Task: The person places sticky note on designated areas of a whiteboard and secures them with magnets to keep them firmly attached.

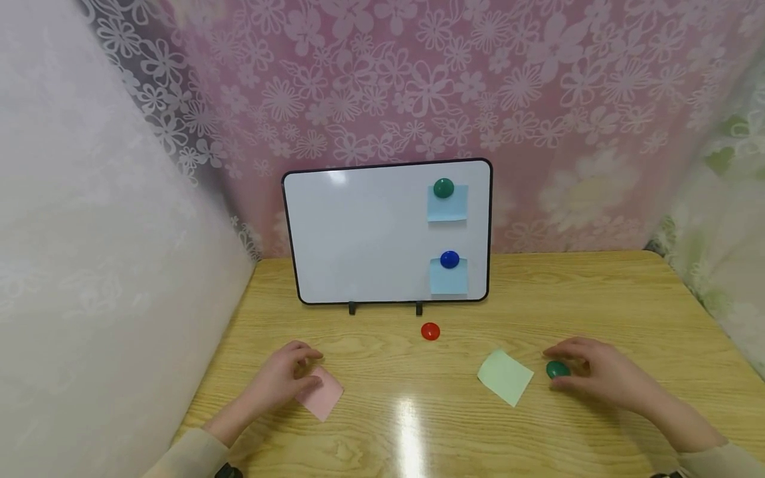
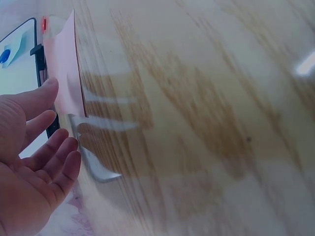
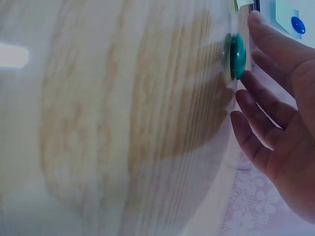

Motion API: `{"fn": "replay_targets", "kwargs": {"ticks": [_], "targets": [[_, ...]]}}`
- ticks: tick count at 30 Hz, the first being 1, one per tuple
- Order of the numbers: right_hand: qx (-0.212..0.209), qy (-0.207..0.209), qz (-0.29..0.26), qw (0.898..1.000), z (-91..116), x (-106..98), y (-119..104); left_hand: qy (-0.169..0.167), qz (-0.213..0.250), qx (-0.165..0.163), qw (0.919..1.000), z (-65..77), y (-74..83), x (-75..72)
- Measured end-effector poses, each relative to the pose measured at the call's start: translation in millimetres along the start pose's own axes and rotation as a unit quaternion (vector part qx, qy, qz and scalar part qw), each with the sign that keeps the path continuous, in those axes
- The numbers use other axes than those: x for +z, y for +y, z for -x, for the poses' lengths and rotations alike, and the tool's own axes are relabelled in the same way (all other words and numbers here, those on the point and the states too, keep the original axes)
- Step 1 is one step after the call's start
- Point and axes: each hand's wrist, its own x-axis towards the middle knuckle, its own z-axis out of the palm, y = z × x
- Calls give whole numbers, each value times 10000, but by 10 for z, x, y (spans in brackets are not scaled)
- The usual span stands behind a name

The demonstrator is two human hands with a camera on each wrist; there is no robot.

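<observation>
My left hand (image 1: 283,374) hovers by a pink sticky note (image 1: 323,397) on the table, its loosely bent fingers apart from the thumb. The thumb tip overlaps the note's edge in the left wrist view, and the palm (image 2: 22,191) holds nothing. On the right, my right hand (image 1: 609,375) spreads its thumb and fingers around a round green magnet (image 1: 557,370) lying on the table. The right wrist view shows the magnet (image 3: 239,56) between spread fingers and thumb. Left of that hand lies a light green sticky note (image 1: 505,378).
A whiteboard (image 1: 364,239) stands on small black feet at the back. It bears two blue notes, one under a green magnet (image 1: 443,188), the other under a blue magnet (image 1: 449,259). A red magnet (image 1: 430,331) lies in front of it. White fabric (image 1: 119,265) borders the table's left.
</observation>
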Motion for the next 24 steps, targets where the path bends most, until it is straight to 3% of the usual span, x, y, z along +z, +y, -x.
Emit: {"fn": "replay_targets", "kwargs": {"ticks": [10,18,24], "targets": [[-249,167,218,9993,16,29,38,-31,-141,43,9999,-11,-3,28],[-463,262,193,9984,32,43,53,-165,-69,-145,9997,-6,2,31],[-307,261,261,9988,34,57,74,-153,-69,-103,9998,-12,-23,38]]}}
